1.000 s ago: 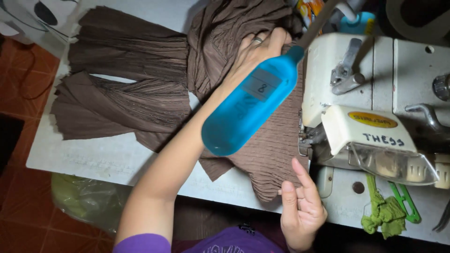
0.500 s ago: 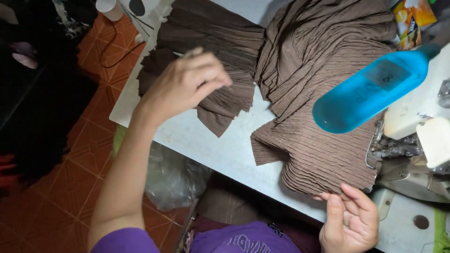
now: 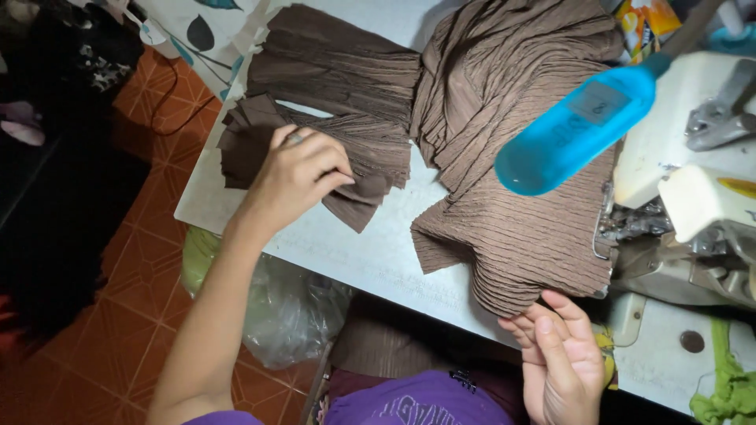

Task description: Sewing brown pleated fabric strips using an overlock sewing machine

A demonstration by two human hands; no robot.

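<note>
- Right hand [image 3: 563,358] is closest to the camera, low down by the near edge of the desk [image 3: 370,252]. Fingers are loose and spread, not gripping anything, with the fingertips just touching the bottom hem of the big pleated brown pile [image 3: 512,157].
- That pile runs up and away from the right hand, bunched and folded over itself, with one flap sticking out toward the left hand.
- Just past the right hand, on its outer side, sits the white sewing machine [image 3: 685,197], pretty much butted up against the fabric. A bright blue bottle [image 3: 571,134] shows tilted in front of the pile and the machine's edge.
- Left hand [image 3: 299,177] is stretched out further over the desk, fingers curled, pinching the top piece of a stack of small brown cut pieces [image 3: 252,142]. There's a ring on one finger.
- The stack lies under and beyond the left hand, fanned out a bit, with more flat pleated brown pieces [image 3: 346,71] just behind it, running toward the big pile.
- Below the left forearm, off the desk edge, a clear plastic bag [image 3: 291,307] sits on the orange tiled floor [image 3: 102,315].
</note>
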